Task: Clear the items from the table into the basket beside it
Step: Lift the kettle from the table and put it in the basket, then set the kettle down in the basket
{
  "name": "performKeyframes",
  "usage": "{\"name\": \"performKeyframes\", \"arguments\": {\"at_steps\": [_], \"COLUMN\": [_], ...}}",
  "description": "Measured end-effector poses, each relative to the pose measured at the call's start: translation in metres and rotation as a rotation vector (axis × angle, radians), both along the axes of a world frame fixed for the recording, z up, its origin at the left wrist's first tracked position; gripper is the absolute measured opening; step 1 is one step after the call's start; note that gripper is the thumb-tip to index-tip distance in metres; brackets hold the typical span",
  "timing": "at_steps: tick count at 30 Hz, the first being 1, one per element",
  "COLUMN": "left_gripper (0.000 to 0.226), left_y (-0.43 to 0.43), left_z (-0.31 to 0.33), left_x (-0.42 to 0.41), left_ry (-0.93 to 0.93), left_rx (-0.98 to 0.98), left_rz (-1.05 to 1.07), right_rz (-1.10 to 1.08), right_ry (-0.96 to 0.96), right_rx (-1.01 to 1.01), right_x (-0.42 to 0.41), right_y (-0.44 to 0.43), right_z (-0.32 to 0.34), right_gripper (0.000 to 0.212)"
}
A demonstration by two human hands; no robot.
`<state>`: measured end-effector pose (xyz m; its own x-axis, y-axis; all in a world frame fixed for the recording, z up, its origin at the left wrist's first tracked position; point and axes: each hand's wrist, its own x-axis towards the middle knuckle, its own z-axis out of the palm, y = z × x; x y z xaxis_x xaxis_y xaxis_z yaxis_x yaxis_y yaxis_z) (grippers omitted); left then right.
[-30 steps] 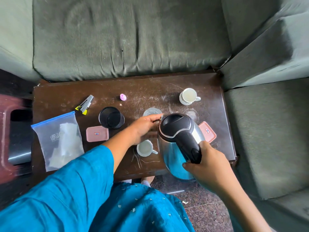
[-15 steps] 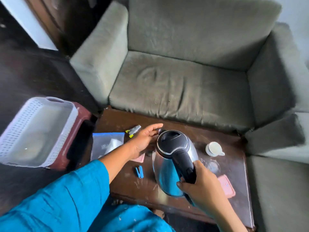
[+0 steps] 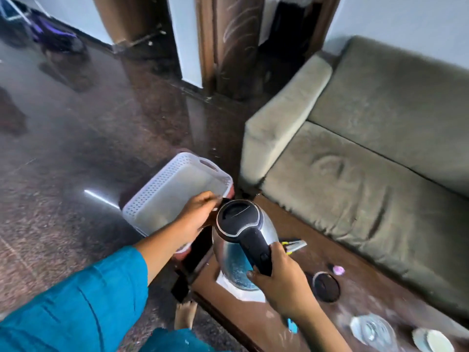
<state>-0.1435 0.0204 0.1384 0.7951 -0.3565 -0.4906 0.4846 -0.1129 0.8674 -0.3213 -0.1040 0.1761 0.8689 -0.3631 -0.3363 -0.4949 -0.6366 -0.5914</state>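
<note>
right hand (image 3: 284, 283) gripping the electric kettle (image 3: 243, 240) by its handle, left hand (image 3: 196, 217) open, steadying its spout; lowering upright into the white basket (image 3: 142, 203) is advisable.

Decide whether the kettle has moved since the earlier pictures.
Yes. The kettle, earlier over the table's middle, now hangs at the table end nearest the basket.
</note>
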Motion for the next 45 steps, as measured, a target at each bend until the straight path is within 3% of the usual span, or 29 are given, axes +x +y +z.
{"name": "performKeyframes", "arguments": {"at_steps": [6, 13, 26, 30, 34, 37, 41, 45], "left_gripper": [0.028, 0.031, 0.027, 0.014, 0.017, 0.025, 0.032, 0.035], "left_y": [0.087, 0.149, 0.169, 0.164, 0.155, 0.137, 0.107, 0.064], "left_z": [-0.02, -0.043, -0.09, -0.091, -0.089, -0.079, -0.06, -0.048], "left_x": [0.101, 0.162, 0.171, 0.172, 0.164, 0.157, 0.14, 0.103], "left_ry": [0.014, 0.014, 0.042, 0.024, -0.15, -0.412, -0.689, -0.837], "left_rx": [0.121, 0.171, 0.237, 0.268, 0.468, 0.697, 0.938, 0.772], "left_rz": [0.143, 0.244, 0.131, 0.102, -0.012, -0.068, -0.302, -0.5], "right_rz": [0.081, 0.137, 0.057, 0.07, 0.132, 0.166, 0.097, -0.026], "right_ry": [-0.006, -0.001, 0.092, 0.092, 0.156, 0.19, 0.141, 0.154], "right_rx": [0.061, 0.113, 0.227, 0.233, 0.217, 0.201, 0.163, 0.105], "right_x": [0.111, 0.188, 0.203, 0.203, 0.206, 0.203, 0.186, 0.149], "right_y": [0.065, 0.112, 0.134, 0.134, 0.129, 0.123, 0.113, 0.09], "right_z": [-0.032, -0.079, -0.143, -0.147, -0.143, -0.136, -0.126, -0.12], "right_gripper": [0.039, 0.039, 0.037, 0.038, 0.039, 0.058, 0.072, 0.071]}}
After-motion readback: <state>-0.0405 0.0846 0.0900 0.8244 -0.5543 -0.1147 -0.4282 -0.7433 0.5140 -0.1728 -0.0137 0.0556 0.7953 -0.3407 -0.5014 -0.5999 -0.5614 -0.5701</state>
